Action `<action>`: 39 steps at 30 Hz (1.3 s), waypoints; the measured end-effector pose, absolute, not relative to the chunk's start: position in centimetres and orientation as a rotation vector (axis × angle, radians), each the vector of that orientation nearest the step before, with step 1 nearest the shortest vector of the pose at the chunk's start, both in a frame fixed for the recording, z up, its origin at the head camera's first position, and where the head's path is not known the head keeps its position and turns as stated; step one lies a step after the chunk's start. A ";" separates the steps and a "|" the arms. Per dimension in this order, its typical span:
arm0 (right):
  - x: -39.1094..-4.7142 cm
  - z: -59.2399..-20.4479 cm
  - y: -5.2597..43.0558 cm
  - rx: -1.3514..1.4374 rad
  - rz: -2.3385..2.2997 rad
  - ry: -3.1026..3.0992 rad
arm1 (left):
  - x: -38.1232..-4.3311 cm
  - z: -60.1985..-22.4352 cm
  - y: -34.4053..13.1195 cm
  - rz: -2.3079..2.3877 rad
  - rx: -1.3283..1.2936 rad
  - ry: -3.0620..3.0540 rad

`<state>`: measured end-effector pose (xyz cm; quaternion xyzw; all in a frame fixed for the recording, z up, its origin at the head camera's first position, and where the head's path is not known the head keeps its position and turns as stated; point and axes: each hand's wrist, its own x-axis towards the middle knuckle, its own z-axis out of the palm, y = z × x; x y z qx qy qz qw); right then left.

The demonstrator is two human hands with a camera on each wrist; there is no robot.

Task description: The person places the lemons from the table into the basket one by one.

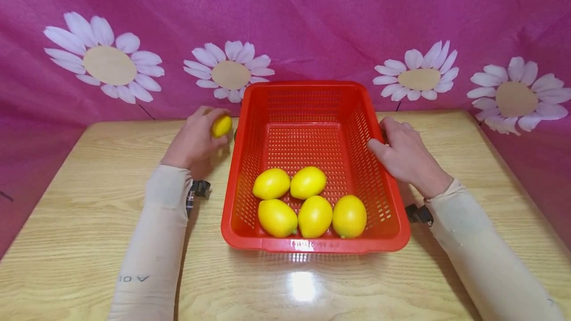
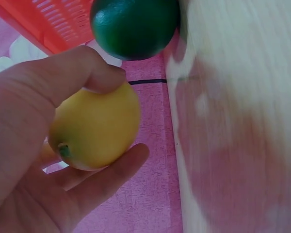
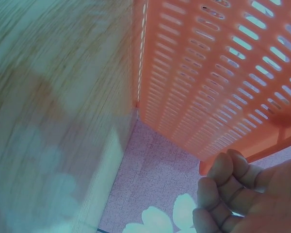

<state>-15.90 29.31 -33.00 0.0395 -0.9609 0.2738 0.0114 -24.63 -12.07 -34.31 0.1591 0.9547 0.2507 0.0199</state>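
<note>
My left hand (image 1: 195, 136) pinches a yellow lemon (image 1: 221, 126) between thumb and fingers, just left of the red plastic basket (image 1: 315, 245). Its green stem end shows on the lemon (image 2: 96, 127) in the left wrist view. Beyond it, against the basket's outer side, sits a dark green round fruit (image 2: 135, 26), mostly hidden in the head view. At the basket's right rim, my right hand (image 1: 403, 155) holds on, thumb over the edge and curled fingers (image 3: 219, 167) outside. Several lemons (image 1: 315, 216) lie inside, gathered at the near end.
The basket stands on a light wooden table (image 1: 89, 222). A pink cloth (image 1: 312, 14) printed with white daisies hangs behind the table's far edge. Dark wrist camera mounts (image 1: 419, 214) stick out from both sleeves.
</note>
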 end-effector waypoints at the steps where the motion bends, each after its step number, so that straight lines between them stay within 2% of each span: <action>1: -15.9 -33.0 29.3 0.125 0.841 -2.994 | -24.6 -34.3 -12.1 0.775 0.497 2.965; 39: -15.9 -32.9 29.2 0.137 0.618 -3.003 | -23.6 -32.1 -10.9 0.868 0.647 3.200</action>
